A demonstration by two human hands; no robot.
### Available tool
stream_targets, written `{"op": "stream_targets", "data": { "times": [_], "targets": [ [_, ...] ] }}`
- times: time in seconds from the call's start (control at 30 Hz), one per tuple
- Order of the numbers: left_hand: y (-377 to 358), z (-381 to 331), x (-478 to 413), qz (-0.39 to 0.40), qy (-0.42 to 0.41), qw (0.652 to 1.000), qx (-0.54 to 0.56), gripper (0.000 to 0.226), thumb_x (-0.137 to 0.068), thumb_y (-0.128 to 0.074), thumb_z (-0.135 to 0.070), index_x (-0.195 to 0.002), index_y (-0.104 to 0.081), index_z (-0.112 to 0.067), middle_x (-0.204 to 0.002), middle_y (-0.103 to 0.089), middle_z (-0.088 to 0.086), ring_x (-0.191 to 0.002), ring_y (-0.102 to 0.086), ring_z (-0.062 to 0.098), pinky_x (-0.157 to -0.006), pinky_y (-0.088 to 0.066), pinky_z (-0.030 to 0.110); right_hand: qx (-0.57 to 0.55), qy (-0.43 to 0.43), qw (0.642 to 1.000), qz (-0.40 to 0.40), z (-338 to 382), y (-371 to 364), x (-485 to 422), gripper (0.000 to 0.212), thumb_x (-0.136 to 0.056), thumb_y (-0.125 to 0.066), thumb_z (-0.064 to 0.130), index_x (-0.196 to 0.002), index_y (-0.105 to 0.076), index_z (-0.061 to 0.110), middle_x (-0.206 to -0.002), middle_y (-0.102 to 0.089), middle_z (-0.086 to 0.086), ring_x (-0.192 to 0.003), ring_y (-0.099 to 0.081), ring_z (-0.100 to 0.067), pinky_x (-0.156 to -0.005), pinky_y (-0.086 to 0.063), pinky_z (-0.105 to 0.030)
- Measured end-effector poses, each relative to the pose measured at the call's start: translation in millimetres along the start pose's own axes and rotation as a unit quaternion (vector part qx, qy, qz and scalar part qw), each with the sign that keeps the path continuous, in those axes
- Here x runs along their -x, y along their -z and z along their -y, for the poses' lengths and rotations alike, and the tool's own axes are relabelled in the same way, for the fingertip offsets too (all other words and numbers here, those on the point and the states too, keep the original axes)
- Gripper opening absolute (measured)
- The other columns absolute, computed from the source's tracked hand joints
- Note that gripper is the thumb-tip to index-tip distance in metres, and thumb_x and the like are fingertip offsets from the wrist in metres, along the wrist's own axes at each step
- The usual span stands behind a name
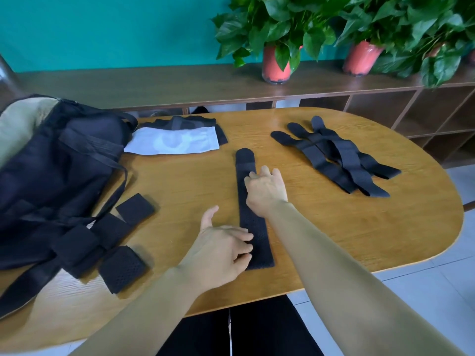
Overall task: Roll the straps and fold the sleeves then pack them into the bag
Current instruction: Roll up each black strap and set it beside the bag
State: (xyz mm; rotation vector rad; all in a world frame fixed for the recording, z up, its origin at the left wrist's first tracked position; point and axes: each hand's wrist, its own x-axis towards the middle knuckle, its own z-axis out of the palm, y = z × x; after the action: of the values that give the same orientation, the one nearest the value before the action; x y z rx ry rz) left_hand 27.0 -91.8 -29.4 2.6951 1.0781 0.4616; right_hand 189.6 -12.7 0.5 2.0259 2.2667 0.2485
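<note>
A long black strap (253,227) lies flat and straight on the wooden table (334,227), running away from me. My right hand (266,188) rests on its middle with fingers spread flat. My left hand (223,247) touches the strap's near end with fingertips on its left edge. Three more flat black straps (336,156) lie overlapped at the right. Several rolled black straps (123,265) sit beside the black bag (59,163) at the left. A white sleeve (172,143) lies on a black sleeve (205,122) at the back.
The bag's webbing straps (113,191) trail over the table among the rolls. A low wooden shelf (385,98) with potted plants (276,65) stands behind the table. The table's rounded edge curves close at the right and front.
</note>
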Motion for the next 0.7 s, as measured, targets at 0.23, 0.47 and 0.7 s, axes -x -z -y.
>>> {"op": "stream_targets", "data": {
  "times": [0.23,0.47,0.7],
  "targets": [
    [5,-8,3,-0.017,0.007,1.0,-0.023,0.029,-0.09,-0.046,-0.04,-0.087,-0.075,-0.035,-0.112,-0.067,-0.021,-0.116,-0.051,-0.009,-0.112,0.016,0.035,-0.033,0.009,0.999,0.024,-6,1,-2,0.025,-0.088,-0.04,0.013,-0.108,-0.056,0.017,-0.118,-0.057,0.001,-0.112,-0.04,-0.023,-0.089,-0.031,-0.034],
    [23,-9,12,-0.057,0.067,0.996,0.016,0.045,-0.084,-0.058,-0.019,-0.126,-0.059,-0.035,-0.128,-0.058,-0.019,-0.124,-0.045,-0.006,-0.113,0.013,0.03,-0.255,-0.002,0.962,-0.1,-20,15,59,0.058,-0.087,-0.043,-0.005,-0.142,-0.042,0.013,-0.134,-0.052,-0.006,-0.13,-0.035,-0.019,-0.107,-0.023,-0.035],
    [17,-22,26,0.02,0.083,0.996,0.029,0.074,-0.077,-0.055,-0.024,-0.146,-0.03,-0.035,-0.135,-0.049,-0.024,-0.129,-0.033,-0.01,-0.115,0.01,0.034,-0.4,0.009,0.913,-0.081,-20,-3,141,0.078,-0.075,-0.043,-0.015,-0.144,-0.039,0.021,-0.115,-0.052,0.027,-0.108,-0.029,0.003,-0.097,-0.037,-0.03]
  ]
}}
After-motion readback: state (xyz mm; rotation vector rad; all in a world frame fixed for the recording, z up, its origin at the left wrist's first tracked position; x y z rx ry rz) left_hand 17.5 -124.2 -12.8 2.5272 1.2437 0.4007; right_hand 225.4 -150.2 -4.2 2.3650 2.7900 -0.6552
